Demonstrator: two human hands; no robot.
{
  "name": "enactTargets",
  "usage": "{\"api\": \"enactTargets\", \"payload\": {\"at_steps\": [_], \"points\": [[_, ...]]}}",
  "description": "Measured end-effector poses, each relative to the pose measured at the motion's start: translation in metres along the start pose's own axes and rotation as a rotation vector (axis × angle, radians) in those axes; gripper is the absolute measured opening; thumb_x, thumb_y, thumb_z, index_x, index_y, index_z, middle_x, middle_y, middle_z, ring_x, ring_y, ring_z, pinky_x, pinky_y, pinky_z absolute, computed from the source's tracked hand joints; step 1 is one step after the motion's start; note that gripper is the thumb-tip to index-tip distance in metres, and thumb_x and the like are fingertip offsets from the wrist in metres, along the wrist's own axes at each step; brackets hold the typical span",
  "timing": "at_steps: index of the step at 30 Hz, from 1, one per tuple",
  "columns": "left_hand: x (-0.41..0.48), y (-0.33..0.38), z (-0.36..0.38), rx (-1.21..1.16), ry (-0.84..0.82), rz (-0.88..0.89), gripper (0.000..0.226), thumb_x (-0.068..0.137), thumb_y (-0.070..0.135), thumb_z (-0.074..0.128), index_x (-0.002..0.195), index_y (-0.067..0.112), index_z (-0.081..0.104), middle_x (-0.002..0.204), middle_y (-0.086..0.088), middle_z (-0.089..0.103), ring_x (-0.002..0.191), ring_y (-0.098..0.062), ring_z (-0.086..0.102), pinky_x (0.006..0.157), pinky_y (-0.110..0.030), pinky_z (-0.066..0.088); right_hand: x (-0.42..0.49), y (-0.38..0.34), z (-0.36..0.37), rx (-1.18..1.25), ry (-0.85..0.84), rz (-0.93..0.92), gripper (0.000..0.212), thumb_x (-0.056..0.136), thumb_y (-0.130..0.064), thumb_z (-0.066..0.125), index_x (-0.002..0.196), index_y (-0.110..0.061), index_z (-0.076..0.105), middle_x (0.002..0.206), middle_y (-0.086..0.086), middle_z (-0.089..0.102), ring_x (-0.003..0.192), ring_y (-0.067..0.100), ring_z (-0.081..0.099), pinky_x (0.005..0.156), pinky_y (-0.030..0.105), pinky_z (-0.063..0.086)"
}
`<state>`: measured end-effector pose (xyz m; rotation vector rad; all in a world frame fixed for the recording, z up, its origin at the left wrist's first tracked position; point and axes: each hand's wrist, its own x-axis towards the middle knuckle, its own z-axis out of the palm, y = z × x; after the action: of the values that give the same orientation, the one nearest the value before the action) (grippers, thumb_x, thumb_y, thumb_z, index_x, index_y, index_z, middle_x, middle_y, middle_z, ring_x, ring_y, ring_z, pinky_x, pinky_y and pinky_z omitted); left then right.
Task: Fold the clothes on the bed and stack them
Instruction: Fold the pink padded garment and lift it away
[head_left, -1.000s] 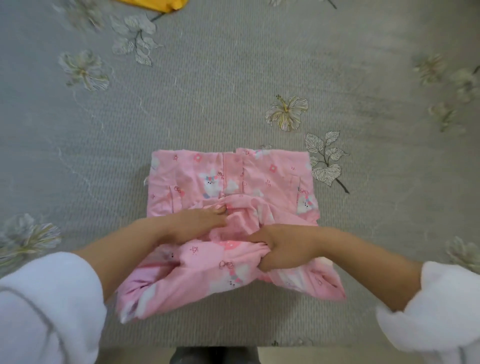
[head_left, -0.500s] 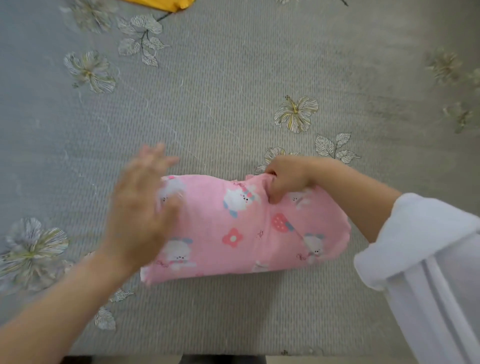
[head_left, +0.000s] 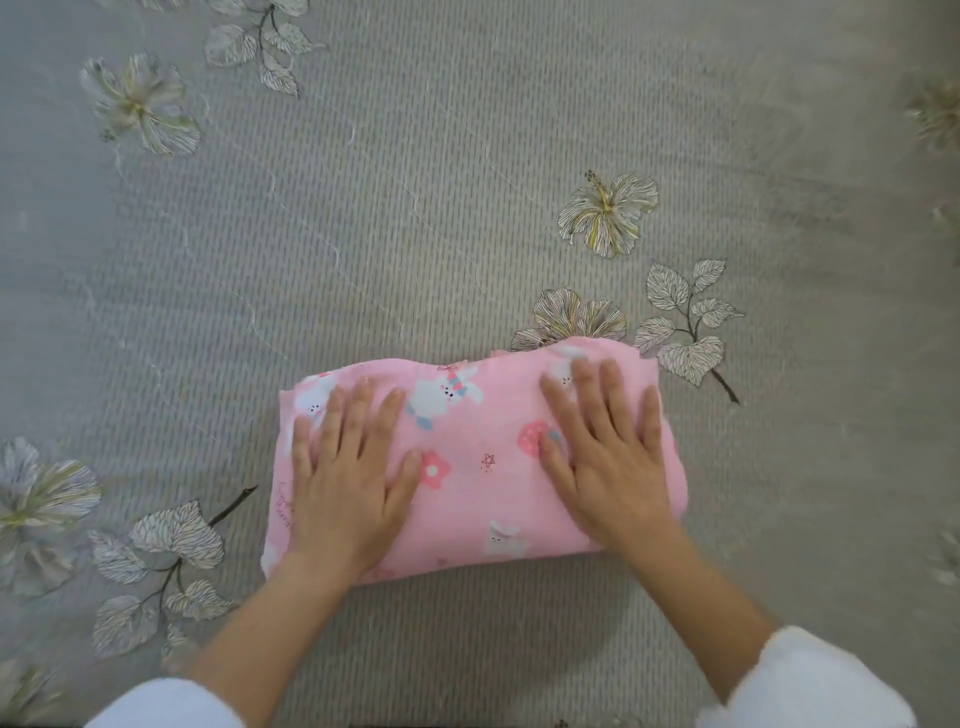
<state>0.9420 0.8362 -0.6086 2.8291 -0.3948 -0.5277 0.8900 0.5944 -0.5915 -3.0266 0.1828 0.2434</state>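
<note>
A pink garment (head_left: 467, 457) printed with white bunnies and flowers lies folded into a compact rectangle on the grey bed cover (head_left: 415, 208). My left hand (head_left: 348, 478) rests flat on its left half, palm down, fingers spread. On the right half my right hand (head_left: 608, 457) lies the same way, fingers apart. Neither hand grips the cloth. White sleeves cover both forearms near the bottom edge.
The grey ribbed bed cover carries printed flowers and leaves, one cluster (head_left: 608, 213) just beyond the garment. Only the pink garment lies on the cover in this view.
The garment's near half was folded over into a compact rectangle. My right hand let go of the far edge, and both hands now lie flat on top. The yellow cloth has left the view.
</note>
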Motion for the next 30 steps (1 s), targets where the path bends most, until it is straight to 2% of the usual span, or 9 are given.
{"api": "enactTargets", "payload": {"at_steps": [3,9,16,19,23,25,27,28,30], "points": [[0.005,0.000,0.014,-0.046,0.007,-0.050,0.068,0.091,0.055,0.022,0.153,0.030,0.008,0.161,0.000,0.001,0.148,-0.017,-0.007,0.118,-0.041,-0.010,0.015,0.010,0.023,0.126,-0.108,0.252,0.061,0.092,-0.057,0.013,0.148,-0.039,-0.004,0.161,-0.002,-0.001,0.149,0.020,-0.004,0.117,0.054,-0.003],[0.014,-0.004,0.033,-0.051,0.036,-0.045,0.069,0.091,0.052,0.022,0.153,0.025,0.006,0.161,-0.004,0.000,0.148,-0.021,-0.002,0.117,-0.038,-0.012,0.020,0.014,0.052,0.234,-0.098,0.317,0.058,0.095,-0.053,0.009,0.147,-0.041,-0.013,0.162,-0.001,-0.005,0.148,0.019,-0.010,0.118,0.050,-0.005],[0.015,-0.003,0.032,-0.055,0.063,-0.061,0.058,0.095,0.043,0.012,0.151,0.028,0.004,0.161,-0.001,0.004,0.148,-0.014,0.000,0.118,-0.037,-0.007,0.020,0.024,0.043,0.440,-0.123,0.279,0.060,0.088,-0.036,0.015,0.146,-0.043,0.001,0.162,-0.003,0.004,0.149,0.017,-0.003,0.119,0.045,-0.004],[0.006,-0.015,0.027,-0.042,0.061,-0.161,0.056,0.096,0.044,0.015,0.149,0.032,0.005,0.161,-0.004,0.004,0.148,-0.019,-0.002,0.118,-0.044,-0.001,0.007,0.047,0.037,0.394,-0.181,0.228,0.058,0.090,-0.044,0.021,0.145,-0.047,0.004,0.162,-0.005,0.004,0.148,0.017,-0.001,0.118,0.044,0.002],[-0.012,-0.031,0.022,-0.207,0.068,-0.403,0.059,0.097,0.044,0.039,0.150,0.040,0.012,0.159,-0.016,0.001,0.143,-0.042,0.007,0.112,-0.059,0.014,-0.013,0.056,0.033,0.441,-0.197,0.701,0.081,0.085,-0.055,0.057,0.150,-0.040,0.010,0.158,0.007,0.012,0.143,0.029,0.015,0.111,0.053,0.017],[-0.016,-0.028,0.016,-0.401,0.068,-0.535,0.077,0.092,0.041,0.055,0.151,0.039,0.005,0.156,-0.022,0.007,0.140,-0.042,0.016,0.109,-0.057,0.022,-0.013,0.046,0.028,0.644,-0.138,0.913,0.090,0.076,-0.047,0.072,0.147,-0.023,0.021,0.147,0.016,0.028,0.134,0.034,0.032,0.104,0.050,0.031],[-0.013,-0.027,0.006,-0.606,0.083,-0.713,0.096,0.083,0.035,0.071,0.152,0.023,0.006,0.152,-0.025,0.020,0.137,-0.039,0.026,0.108,-0.050,0.027,-0.007,0.042,0.020,0.772,-0.111,1.039,0.081,0.073,-0.039,0.078,0.135,-0.008,0.036,0.132,0.018,0.049,0.119,0.037,0.050,0.093,0.043,0.042],[-0.011,-0.028,0.000,-0.689,0.079,-0.773,0.097,0.078,0.030,0.077,0.151,0.012,0.015,0.150,-0.024,0.029,0.135,-0.037,0.032,0.106,-0.046,0.030,-0.005,0.043,0.013,0.780,-0.114,1.065,0.073,0.072,-0.037,0.080,0.127,-0.004,0.045,0.122,0.018,0.057,0.111,0.037,0.056,0.087,0.041,0.044],[-0.012,-0.033,-0.011,-0.760,0.045,-0.829,0.070,0.072,0.026,0.082,0.130,0.003,0.050,0.127,-0.021,0.057,0.116,-0.033,0.055,0.089,-0.040,0.044,-0.006,0.042,-0.001,0.763,-0.090,1.036,0.057,0.069,-0.035,0.081,0.110,-0.004,0.057,0.102,0.015,0.064,0.096,0.033,0.062,0.076,0.037,0.046]]}}
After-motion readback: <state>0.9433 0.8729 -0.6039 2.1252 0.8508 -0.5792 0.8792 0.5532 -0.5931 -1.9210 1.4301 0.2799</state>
